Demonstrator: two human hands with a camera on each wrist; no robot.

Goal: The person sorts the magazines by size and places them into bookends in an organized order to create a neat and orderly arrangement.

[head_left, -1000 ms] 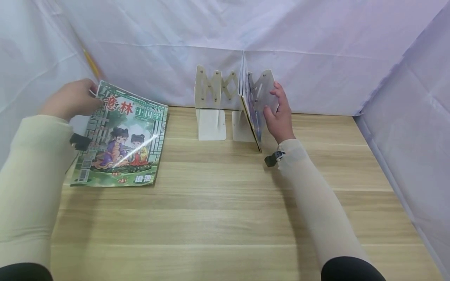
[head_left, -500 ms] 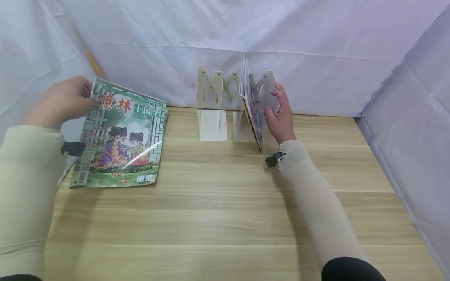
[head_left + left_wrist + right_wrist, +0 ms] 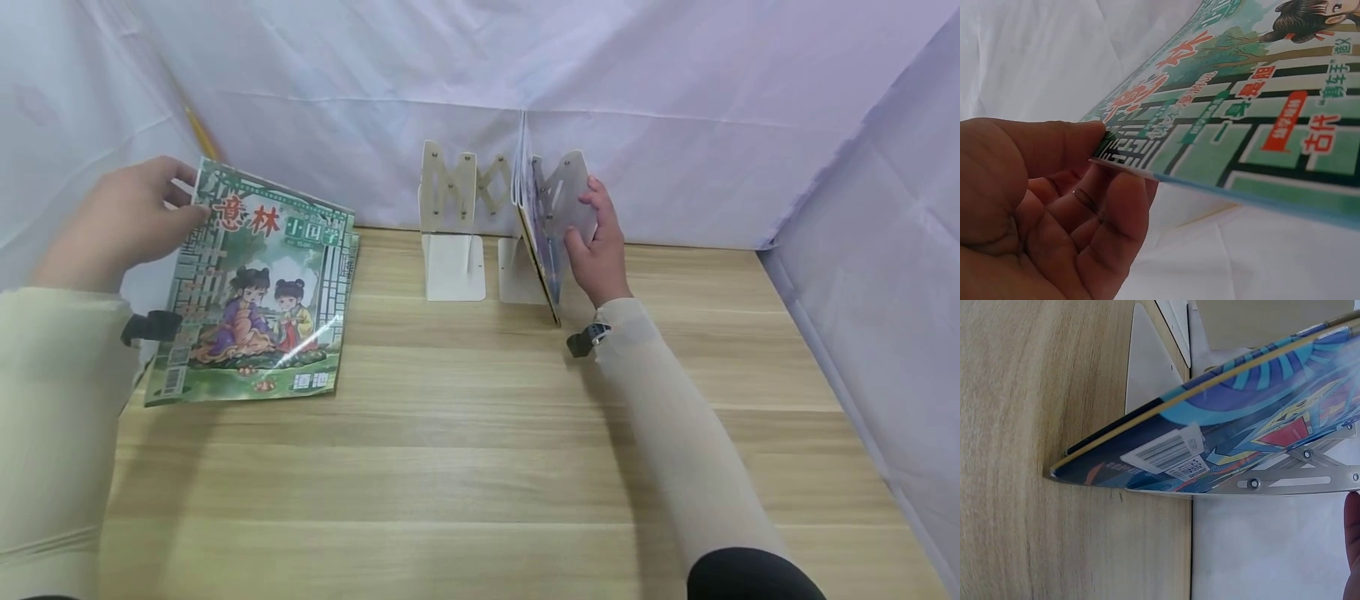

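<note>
Left hand (image 3: 123, 221) pinching magazine (image 3: 255, 296) top corner, thumb over, fingers under; far edge rising off table (image 3: 480, 467) since a second ago, near edge touching. Right hand (image 3: 596, 246), fingers curled on rack (image 3: 480, 187) end plate, steadying book (image 3: 536, 242) standing inside.

My left hand (image 3: 123, 221) pinches with thumb and fingers (image 3: 1116, 212) at the desk's far left; my right hand (image 3: 597, 250) stands upright, fingers curled.

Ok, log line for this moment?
left hand: pinches green magazine corner | right hand: holds bookend against upright magazine
</note>
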